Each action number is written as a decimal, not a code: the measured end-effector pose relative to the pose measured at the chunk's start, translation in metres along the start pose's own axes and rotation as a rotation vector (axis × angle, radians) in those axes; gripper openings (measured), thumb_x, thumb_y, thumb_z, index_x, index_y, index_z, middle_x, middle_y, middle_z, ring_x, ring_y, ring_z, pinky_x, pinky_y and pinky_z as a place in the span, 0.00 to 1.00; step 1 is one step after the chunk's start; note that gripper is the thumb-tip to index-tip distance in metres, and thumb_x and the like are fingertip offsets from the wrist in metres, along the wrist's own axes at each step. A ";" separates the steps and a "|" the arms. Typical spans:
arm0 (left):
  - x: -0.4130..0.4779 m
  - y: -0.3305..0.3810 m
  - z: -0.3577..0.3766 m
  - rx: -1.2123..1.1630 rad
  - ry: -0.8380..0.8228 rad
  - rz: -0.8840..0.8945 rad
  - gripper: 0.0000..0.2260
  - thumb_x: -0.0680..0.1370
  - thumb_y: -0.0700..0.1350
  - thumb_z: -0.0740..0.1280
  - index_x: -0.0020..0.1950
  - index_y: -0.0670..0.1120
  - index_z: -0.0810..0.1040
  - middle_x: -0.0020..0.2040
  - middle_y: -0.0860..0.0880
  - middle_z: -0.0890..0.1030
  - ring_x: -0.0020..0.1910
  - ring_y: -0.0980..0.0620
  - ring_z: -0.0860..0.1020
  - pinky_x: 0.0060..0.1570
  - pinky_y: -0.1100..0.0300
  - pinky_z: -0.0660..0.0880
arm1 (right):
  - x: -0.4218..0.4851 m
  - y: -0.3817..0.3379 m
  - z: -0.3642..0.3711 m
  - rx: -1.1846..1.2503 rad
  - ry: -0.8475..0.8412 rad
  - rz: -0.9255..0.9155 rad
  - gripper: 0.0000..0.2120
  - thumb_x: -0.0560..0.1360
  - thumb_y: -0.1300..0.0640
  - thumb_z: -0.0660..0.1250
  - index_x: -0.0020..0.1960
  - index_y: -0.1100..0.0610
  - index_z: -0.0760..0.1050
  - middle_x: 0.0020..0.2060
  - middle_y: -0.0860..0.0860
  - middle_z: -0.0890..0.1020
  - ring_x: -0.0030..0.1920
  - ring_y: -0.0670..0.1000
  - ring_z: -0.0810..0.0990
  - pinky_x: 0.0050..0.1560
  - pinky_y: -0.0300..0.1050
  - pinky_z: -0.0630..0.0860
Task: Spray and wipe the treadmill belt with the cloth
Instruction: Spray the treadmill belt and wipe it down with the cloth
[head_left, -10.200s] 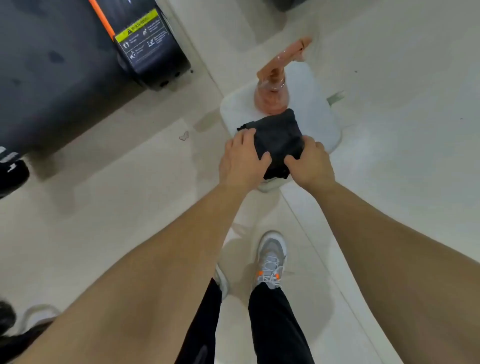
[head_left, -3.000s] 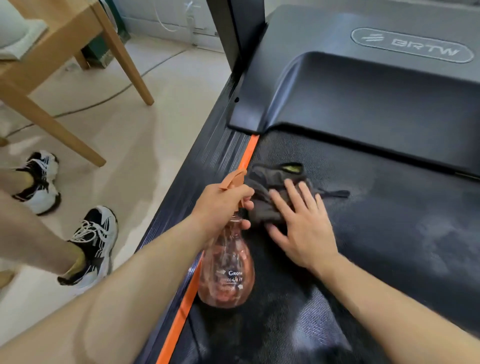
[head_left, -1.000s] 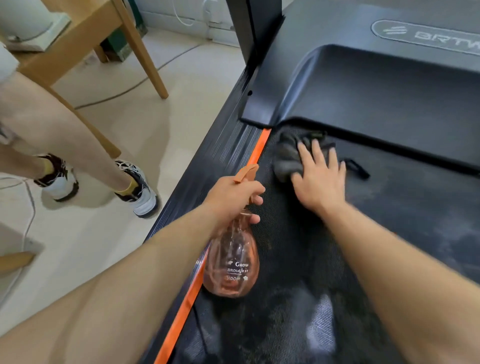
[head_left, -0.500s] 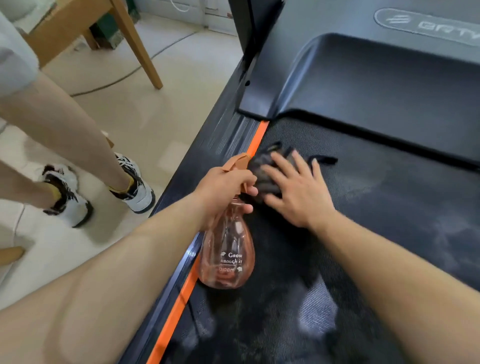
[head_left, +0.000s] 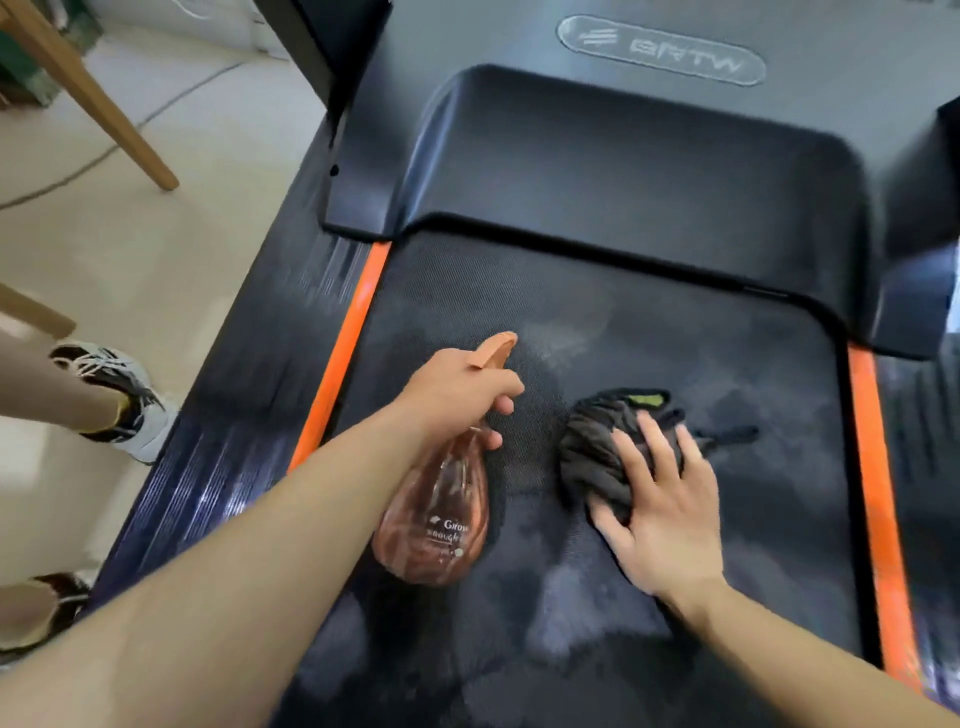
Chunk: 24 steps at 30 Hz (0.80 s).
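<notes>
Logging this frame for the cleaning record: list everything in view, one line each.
treadmill belt: one, black, damp patches, centre
orange side strips: two, flanking belt
motor cover: one, black, ahead of belt
spray bottle: one, translucent orange, above belt's left part
cloth: one, dark grey, bunched on belt
wooden table leg: one, top left
bystander's shoes: two, black-and-white, floor left
left hand: grips bottle's neck
right hand: flat on cloth

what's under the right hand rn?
The right hand lies flat on a bunched dark cloth, pressing it onto the treadmill belt. Cloth pokes out left and ahead of the fingers; the belt patch under it is hidden.
</notes>
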<state>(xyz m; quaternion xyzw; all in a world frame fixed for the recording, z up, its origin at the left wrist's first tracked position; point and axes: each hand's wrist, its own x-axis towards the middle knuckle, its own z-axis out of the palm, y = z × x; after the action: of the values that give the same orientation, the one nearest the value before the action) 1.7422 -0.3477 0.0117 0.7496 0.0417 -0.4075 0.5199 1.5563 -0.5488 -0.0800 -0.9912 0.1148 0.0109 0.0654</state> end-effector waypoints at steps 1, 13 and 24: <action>0.005 0.007 0.005 0.005 -0.004 -0.006 0.12 0.76 0.46 0.72 0.58 0.45 0.83 0.42 0.48 0.84 0.26 0.49 0.78 0.35 0.58 0.78 | 0.001 -0.001 -0.001 0.010 -0.004 0.021 0.32 0.73 0.38 0.61 0.73 0.53 0.72 0.77 0.55 0.67 0.75 0.68 0.63 0.66 0.69 0.68; 0.027 0.023 0.048 0.109 0.034 -0.099 0.06 0.75 0.42 0.73 0.43 0.42 0.78 0.33 0.45 0.80 0.23 0.48 0.78 0.24 0.65 0.70 | 0.002 0.002 0.001 0.017 0.058 0.017 0.33 0.73 0.36 0.61 0.73 0.50 0.73 0.76 0.54 0.69 0.75 0.66 0.63 0.66 0.68 0.66; 0.012 0.019 0.020 -0.045 0.070 -0.021 0.10 0.76 0.45 0.75 0.56 0.47 0.82 0.43 0.44 0.82 0.28 0.46 0.78 0.36 0.57 0.76 | 0.009 -0.012 -0.002 0.018 0.003 0.123 0.35 0.72 0.34 0.58 0.75 0.50 0.71 0.78 0.54 0.66 0.77 0.67 0.61 0.69 0.71 0.65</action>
<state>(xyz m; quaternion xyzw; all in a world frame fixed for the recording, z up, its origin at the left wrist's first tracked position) 1.7480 -0.3771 0.0149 0.7511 0.0772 -0.3854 0.5305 1.5677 -0.5393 -0.0771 -0.9816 0.1759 0.0126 0.0735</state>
